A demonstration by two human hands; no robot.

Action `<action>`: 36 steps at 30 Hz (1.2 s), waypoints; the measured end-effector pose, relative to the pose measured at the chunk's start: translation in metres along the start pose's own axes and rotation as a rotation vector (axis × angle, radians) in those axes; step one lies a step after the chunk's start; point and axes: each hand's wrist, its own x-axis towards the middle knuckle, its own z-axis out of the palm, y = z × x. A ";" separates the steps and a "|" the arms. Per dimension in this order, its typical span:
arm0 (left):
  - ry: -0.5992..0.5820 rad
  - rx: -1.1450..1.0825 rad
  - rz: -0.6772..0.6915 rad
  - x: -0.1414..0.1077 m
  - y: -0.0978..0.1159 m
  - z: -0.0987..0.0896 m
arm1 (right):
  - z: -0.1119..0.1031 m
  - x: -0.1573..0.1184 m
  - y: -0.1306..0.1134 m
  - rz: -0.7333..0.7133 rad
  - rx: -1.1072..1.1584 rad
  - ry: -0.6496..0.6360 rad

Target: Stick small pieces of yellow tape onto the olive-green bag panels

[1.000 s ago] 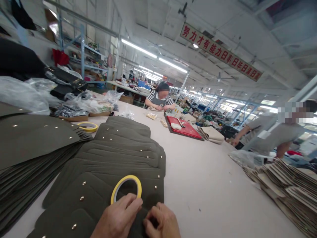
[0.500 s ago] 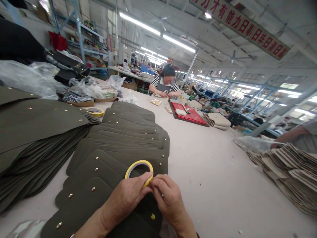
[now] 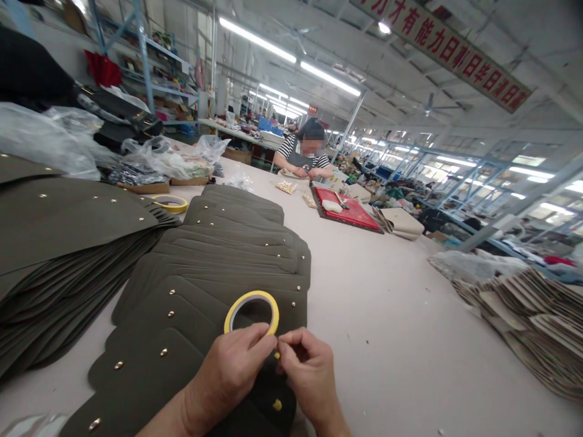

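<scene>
My left hand (image 3: 232,364) grips a roll of yellow tape (image 3: 229,317) by its near edge, thumb on top. Close beside it, my right hand (image 3: 310,370) is closed in a pinch, with a small bit of yellow tape (image 3: 277,355) at its fingertips. Below both hands lies a dark olive panel, and another crumpled yellow tape bit (image 3: 277,405) sticks on it. Overlapping olive panels (image 3: 150,328) with metal studs fan out across the table under and beyond my hands.
More olive panels (image 3: 68,243) are stacked at left, near a second yellow tape roll (image 3: 170,203) and plastic bags (image 3: 45,136). Beige panels (image 3: 537,328) pile up at right. Across the table (image 3: 378,315) a co-worker (image 3: 303,152) sits near a red board (image 3: 346,209).
My right hand has drawn slightly away from the tape roll, leaving a small gap and showing a yellow bit at its fingertips. The roll has shifted slightly left. The arm at far right is gone.
</scene>
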 end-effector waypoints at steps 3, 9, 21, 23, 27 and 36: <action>0.041 0.006 0.021 0.003 0.000 0.002 | -0.008 0.012 0.005 0.300 0.218 -0.002; -0.099 0.216 -0.082 0.003 -0.015 0.009 | -0.027 0.040 0.021 0.275 0.173 0.062; -0.338 0.181 -0.133 -0.004 -0.022 0.015 | -0.028 0.033 0.029 0.311 0.032 -0.050; -0.347 0.188 -0.123 -0.004 -0.021 0.015 | -0.031 0.025 0.029 0.345 0.053 -0.074; -0.408 0.165 -0.090 -0.004 -0.017 0.013 | -0.032 0.019 0.029 0.367 0.035 -0.084; -0.515 0.149 -0.085 -0.004 -0.014 0.009 | -0.042 0.005 0.017 0.426 -0.190 -0.284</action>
